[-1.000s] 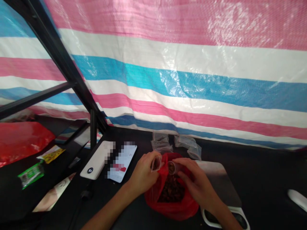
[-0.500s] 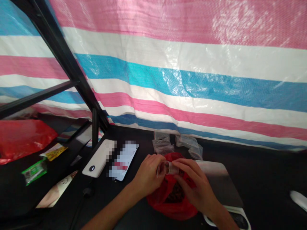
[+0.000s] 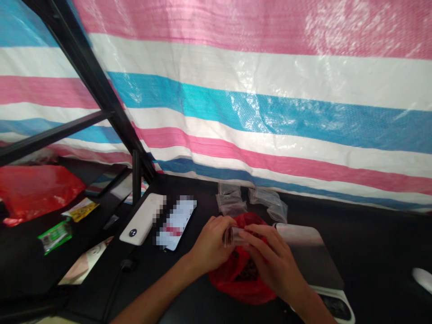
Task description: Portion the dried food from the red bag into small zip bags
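My left hand (image 3: 209,245) and my right hand (image 3: 272,261) meet over an open red plastic bag (image 3: 241,281) that holds dark brownish pieces. Both hands pinch a small clear plastic pouch (image 3: 232,235) between their fingertips, just above the bag's mouth. The pouch looks to have some dark contents in it. The red bag sits on the black table right beside a flat kitchen scale (image 3: 310,256) with a metal top.
Several clear pouches (image 3: 251,200) lie behind the bag by the striped tarp wall (image 3: 270,112). A white power bank (image 3: 143,219) and a phone (image 3: 175,222) lie to the left. Further left: black frame bars (image 3: 101,85), another red bag (image 3: 37,189), snack packets (image 3: 56,235). A white object (image 3: 423,279) lies far right.
My hands have drawn closer together and the pouch, held open at the bag's mouth a second ago, is now pinched flat between both hands. The view has shifted slightly.
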Demonstrator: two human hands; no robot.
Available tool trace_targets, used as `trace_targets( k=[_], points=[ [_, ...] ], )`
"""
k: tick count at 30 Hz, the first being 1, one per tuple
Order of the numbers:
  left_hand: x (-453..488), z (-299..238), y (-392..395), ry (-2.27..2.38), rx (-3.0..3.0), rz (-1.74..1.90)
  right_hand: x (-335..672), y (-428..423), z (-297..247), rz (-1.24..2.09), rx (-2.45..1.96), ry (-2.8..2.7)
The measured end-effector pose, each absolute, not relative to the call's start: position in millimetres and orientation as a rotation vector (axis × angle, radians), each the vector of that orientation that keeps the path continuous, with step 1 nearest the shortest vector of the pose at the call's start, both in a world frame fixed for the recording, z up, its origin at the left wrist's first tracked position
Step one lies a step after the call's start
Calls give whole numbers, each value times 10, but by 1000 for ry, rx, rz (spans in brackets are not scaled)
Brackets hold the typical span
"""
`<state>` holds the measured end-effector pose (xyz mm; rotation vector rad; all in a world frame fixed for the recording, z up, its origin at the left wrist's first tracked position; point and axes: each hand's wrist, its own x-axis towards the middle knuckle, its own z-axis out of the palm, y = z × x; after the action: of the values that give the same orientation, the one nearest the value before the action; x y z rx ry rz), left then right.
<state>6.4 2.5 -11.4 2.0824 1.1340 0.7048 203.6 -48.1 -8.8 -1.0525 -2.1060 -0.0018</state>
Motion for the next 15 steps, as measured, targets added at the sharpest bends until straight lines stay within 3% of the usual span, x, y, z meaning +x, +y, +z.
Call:
trace_targets(
  k=[15],
  points=[
    [69,-131,33,1104,2003,744,2052,-480,-40,9,-1048,-2065]
  ],
)
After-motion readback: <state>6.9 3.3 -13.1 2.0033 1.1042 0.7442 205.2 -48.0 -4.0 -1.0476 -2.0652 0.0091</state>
